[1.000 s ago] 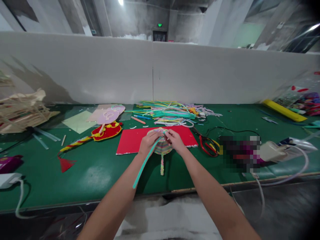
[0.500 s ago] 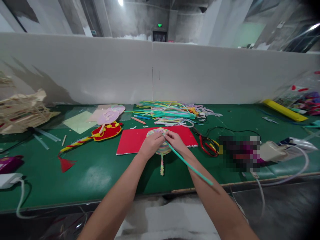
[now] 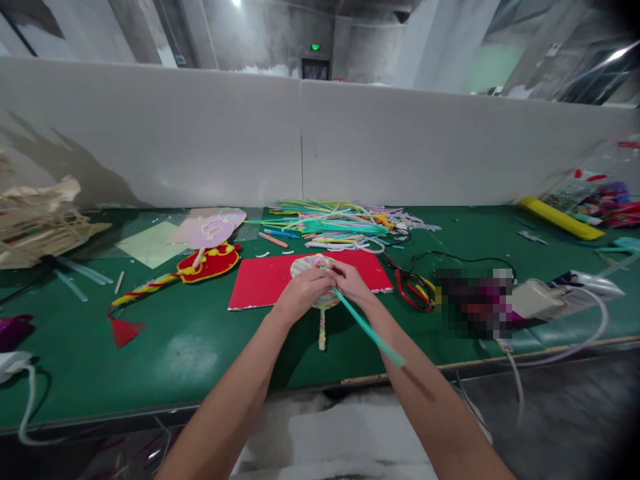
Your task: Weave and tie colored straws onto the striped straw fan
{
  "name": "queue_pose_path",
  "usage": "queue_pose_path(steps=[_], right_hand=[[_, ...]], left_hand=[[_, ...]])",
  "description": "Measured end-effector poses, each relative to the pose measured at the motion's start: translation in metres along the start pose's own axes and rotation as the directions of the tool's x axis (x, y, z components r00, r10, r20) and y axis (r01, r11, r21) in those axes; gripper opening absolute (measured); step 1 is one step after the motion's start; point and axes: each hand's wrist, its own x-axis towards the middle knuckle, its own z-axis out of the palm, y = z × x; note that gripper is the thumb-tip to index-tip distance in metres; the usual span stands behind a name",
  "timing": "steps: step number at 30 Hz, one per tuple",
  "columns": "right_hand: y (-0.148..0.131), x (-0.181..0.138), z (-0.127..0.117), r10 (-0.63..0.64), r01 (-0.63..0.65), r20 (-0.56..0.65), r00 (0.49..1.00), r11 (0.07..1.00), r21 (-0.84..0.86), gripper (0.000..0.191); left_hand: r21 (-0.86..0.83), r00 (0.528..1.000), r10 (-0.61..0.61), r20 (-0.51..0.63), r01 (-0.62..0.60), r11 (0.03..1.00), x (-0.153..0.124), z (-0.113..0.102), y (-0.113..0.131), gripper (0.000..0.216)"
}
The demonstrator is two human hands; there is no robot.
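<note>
A round woven disc of pastel strips with a short striped handle sits over the red card on the green table. My left hand is closed over the disc's near side. My right hand pinches a teal strip at the disc's right edge. The strip's free end runs down over my right forearm.
A heap of coloured strips lies behind the card. Red-handled scissors and a black cable lie to the right. A glue gun with a white cord sits near the right edge. A red and yellow tasselled fan lies left.
The teal strip's free end swung from over my left forearm to over my right forearm. My hands closed in tighter over the disc. The view shifted slightly.
</note>
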Motion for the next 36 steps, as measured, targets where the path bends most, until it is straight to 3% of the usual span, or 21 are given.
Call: queue_pose_path(steps=[3,7,9,11,14,18,28,32,36], right_hand=[[-0.007,-0.003,0.0,-0.013,0.013,0.029,0.999,1.0,0.009,0.018],[-0.016,-0.006,-0.002,-0.029,0.024,0.062,0.998,0.997,0.071,0.013],[-0.016,-0.007,-0.002,-0.032,0.02,0.112,0.993,0.994,0.105,0.005],[-0.014,-0.008,-0.001,-0.024,0.007,0.14,0.99,0.993,0.118,0.011],[-0.01,-0.007,0.002,0.003,-0.013,0.124,0.992,0.997,0.08,0.018],[-0.01,-0.006,0.004,0.015,-0.024,0.127,0.992,0.997,0.074,0.009],[-0.018,-0.008,0.002,0.04,-0.074,0.162,0.986,0.975,0.212,0.017],[-0.016,-0.007,0.002,0.032,-0.06,0.135,0.99,0.976,0.209,0.018],[-0.011,-0.004,0.001,0.116,-0.116,0.015,0.993,0.96,0.255,0.019]], left_hand=[[-0.148,0.987,-0.136,-0.088,0.122,0.981,0.002,0.003,-0.002,0.009],[-0.387,0.917,-0.379,-0.125,0.307,0.869,0.005,0.012,-0.004,0.015],[-0.509,0.885,-0.453,-0.111,0.341,0.791,0.005,0.017,-0.006,0.017],[-0.581,0.844,-0.524,-0.114,0.371,0.725,0.004,0.021,-0.007,0.018],[-0.618,0.775,-0.617,-0.137,0.42,0.664,0.003,0.023,-0.012,0.018],[-0.663,0.716,-0.682,-0.148,0.44,0.606,0.003,0.023,-0.017,0.021],[-0.674,0.663,-0.727,-0.178,0.456,0.581,0.005,0.02,-0.011,0.022],[-0.678,0.718,-0.68,-0.15,0.426,0.599,0.007,0.018,-0.01,0.017],[-0.595,0.756,-0.638,-0.147,0.448,0.667,0.006,0.016,-0.009,0.015]])
